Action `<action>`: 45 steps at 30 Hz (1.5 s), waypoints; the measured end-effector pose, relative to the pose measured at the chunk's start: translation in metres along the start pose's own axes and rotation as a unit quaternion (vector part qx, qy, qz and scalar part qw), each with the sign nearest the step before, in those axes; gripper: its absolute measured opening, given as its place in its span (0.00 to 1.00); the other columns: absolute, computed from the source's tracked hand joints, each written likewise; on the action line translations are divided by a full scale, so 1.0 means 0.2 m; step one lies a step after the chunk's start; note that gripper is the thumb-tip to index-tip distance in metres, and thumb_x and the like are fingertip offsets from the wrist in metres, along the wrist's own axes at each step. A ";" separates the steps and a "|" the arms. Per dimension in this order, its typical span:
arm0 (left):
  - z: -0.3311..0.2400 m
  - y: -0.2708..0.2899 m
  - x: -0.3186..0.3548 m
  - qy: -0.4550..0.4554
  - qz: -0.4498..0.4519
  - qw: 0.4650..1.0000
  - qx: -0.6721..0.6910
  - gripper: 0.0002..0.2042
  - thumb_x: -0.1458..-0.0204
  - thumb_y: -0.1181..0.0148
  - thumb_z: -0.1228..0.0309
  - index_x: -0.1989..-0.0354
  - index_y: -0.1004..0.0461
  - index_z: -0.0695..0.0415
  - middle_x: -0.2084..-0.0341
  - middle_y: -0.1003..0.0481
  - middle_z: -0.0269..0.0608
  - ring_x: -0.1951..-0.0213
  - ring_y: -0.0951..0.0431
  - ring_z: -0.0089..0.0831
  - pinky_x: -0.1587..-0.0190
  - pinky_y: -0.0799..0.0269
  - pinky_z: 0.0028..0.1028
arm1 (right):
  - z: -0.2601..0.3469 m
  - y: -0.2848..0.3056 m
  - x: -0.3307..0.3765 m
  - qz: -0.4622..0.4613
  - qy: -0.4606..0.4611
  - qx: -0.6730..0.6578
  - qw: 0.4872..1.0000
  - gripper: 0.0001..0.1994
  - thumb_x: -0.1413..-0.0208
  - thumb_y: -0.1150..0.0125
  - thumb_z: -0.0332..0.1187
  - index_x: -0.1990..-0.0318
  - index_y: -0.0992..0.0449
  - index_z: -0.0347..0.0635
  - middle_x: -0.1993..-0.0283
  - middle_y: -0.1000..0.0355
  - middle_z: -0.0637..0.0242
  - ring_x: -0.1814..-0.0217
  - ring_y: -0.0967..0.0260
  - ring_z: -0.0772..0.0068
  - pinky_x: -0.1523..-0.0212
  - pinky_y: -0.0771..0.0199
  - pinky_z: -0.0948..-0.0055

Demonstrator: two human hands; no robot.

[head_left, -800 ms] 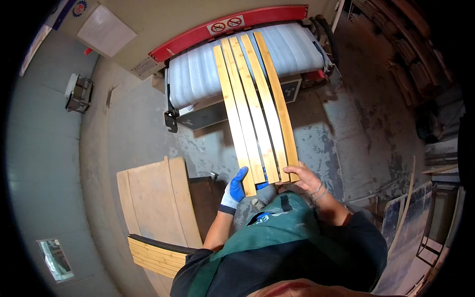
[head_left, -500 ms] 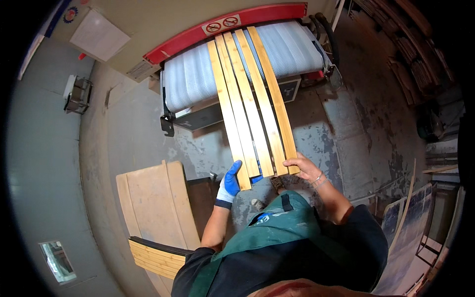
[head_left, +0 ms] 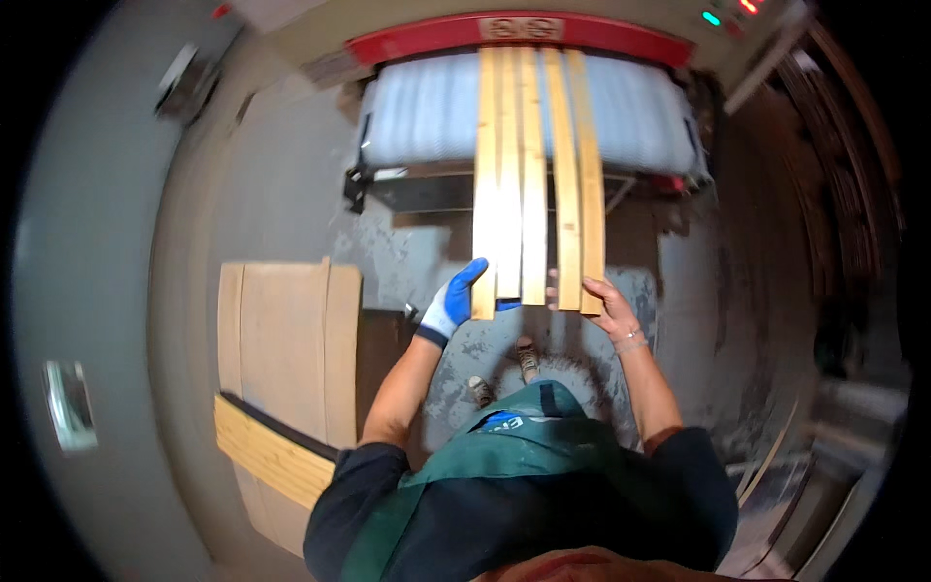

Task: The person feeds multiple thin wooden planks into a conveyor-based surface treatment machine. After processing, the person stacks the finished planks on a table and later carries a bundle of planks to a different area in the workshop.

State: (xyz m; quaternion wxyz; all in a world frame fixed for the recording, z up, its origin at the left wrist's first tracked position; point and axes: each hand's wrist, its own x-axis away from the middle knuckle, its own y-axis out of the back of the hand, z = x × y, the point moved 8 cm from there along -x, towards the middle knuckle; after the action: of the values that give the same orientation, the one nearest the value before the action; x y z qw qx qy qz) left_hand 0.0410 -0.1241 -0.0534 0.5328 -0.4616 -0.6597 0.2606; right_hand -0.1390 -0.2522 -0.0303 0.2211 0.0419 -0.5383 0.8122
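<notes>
Several long, pale wooden strips point(head_left: 483, 184) run away from me, their far parts lying on a whitish-blue conveyor belt point(head_left: 422, 107). Their far ends meet the lower edge of a red bar point(head_left: 427, 37) across the machine; whether they pass under it, I cannot tell. My left hand point(head_left: 456, 296), in a blue and white glove, grips the near ends of the left strips, thumb on top and fingers partly hidden below. Bare, with a bracelet at the wrist, my right hand point(head_left: 611, 308) grips the near ends of the right strips. A gap separates the left group from the right two.
To my left lies a tan board point(head_left: 291, 320). Beside my left arm, a stack of similar wooden strips point(head_left: 272, 451) has a dark edge. A grey wall point(head_left: 97, 252) stands at far left. Dark stacked material point(head_left: 824, 145) lines the right side. Lights point(head_left: 711, 17) glow on the machine.
My view has turned, and the strips now point more nearly straight ahead. Both hands and the strips' near ends are closer to the machine. A wider gap shows between the left and right strips.
</notes>
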 end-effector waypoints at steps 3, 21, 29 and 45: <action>0.01 -0.09 -0.05 -0.002 0.017 1.000 0.011 0.28 0.38 0.49 0.60 0.34 0.42 0.63 0.40 0.34 0.56 0.42 0.29 0.51 0.43 0.30 0.56 | 0.06 0.00 0.03 0.012 -0.014 -0.032 0.999 0.34 0.38 0.44 0.39 0.30 0.52 0.37 0.33 0.44 0.37 0.37 0.37 0.34 0.44 0.27 0.36; 1.20 0.75 1.39 -0.197 -0.052 0.972 0.120 0.21 0.32 0.59 0.59 0.39 0.33 0.59 0.45 0.27 0.42 0.45 0.27 0.32 0.43 0.32 0.32 | -1.42 0.23 0.15 -0.099 -0.366 0.268 0.886 0.16 0.38 0.45 0.36 0.49 0.29 0.34 0.52 0.24 0.58 0.57 0.24 0.67 0.60 0.21 0.73; 1.63 0.92 1.93 -0.288 -0.326 0.747 -0.503 0.13 0.34 0.57 0.65 0.50 0.29 0.58 0.53 0.25 0.43 0.52 0.26 0.36 0.46 0.31 0.33 | -2.78 -0.76 0.67 0.357 -0.380 0.601 0.606 0.48 0.53 0.35 0.64 0.42 0.35 0.21 0.54 0.27 0.51 0.53 0.29 0.63 0.52 0.27 0.67; 1.21 0.90 1.90 -0.401 -0.144 0.901 -0.081 0.17 0.39 0.49 0.65 0.44 0.30 0.57 0.48 0.26 0.42 0.46 0.29 0.32 0.42 0.33 0.31 | -1.63 -0.63 0.42 0.217 -0.374 0.608 0.665 0.32 0.49 0.31 0.47 0.46 0.28 0.25 0.56 0.25 0.62 0.56 0.31 0.75 0.54 0.32 0.76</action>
State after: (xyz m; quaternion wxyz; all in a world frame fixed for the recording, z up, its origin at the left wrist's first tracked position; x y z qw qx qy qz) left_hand -0.1304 0.3272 -0.1012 0.2161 -0.2597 -0.8954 0.2901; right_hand -0.1077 0.1054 -0.0337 -0.2565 0.3495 0.0440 0.9001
